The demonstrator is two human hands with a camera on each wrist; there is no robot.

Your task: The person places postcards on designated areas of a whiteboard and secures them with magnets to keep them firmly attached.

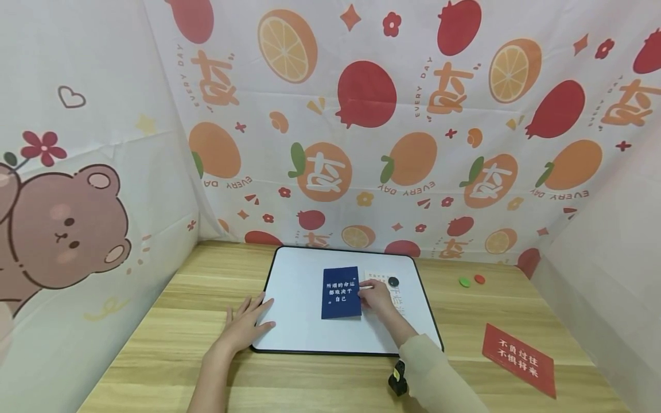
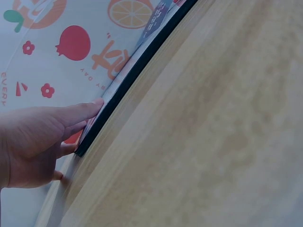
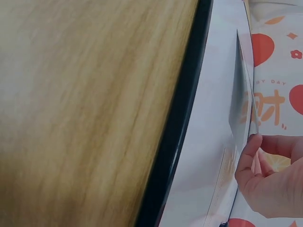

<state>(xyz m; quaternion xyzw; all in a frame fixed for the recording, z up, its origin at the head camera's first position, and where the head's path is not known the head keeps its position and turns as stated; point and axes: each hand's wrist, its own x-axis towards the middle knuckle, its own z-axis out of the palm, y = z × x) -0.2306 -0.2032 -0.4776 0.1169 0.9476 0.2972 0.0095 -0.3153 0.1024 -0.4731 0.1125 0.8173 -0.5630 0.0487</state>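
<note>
Dark blue with white lettering, the card (image 1: pixel 341 301) is over the middle of the whiteboard (image 1: pixel 294 310), its right edge pinched by the right hand's (image 1: pixel 377 297) thumb and fingers and raised slightly. The left hand (image 1: pixel 242 327) lies spread, grasping nothing, touching the whiteboard's left edge. Near the right hand, a black disc (image 1: pixel 393 281) sits on the whiteboard.
</note>
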